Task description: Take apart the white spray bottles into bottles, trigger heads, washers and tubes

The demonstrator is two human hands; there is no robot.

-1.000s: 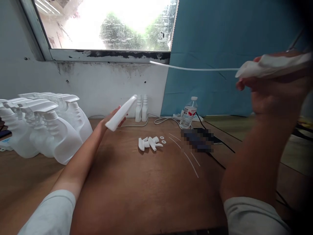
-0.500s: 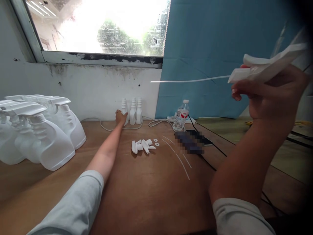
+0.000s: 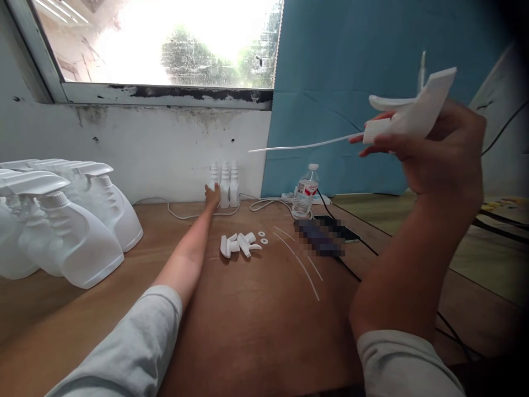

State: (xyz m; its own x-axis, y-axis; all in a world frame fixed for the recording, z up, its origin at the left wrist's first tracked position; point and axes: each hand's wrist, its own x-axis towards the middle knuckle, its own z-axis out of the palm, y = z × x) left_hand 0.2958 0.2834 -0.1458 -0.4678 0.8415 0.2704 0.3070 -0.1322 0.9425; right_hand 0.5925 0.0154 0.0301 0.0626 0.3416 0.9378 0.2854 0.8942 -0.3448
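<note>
Window [image 3: 161, 41] glare (blown white), dark right corners

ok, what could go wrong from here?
- The left hand is at the leftmost small bottle, which stands close beside its neighbour; a bump might tip both.
- The tube sticks far out of the spray head in the right hand; its free end could catch on something or get bent.
- Two small rings lie loose on the table; a sleeve or forearm might sweep them away.
</note>
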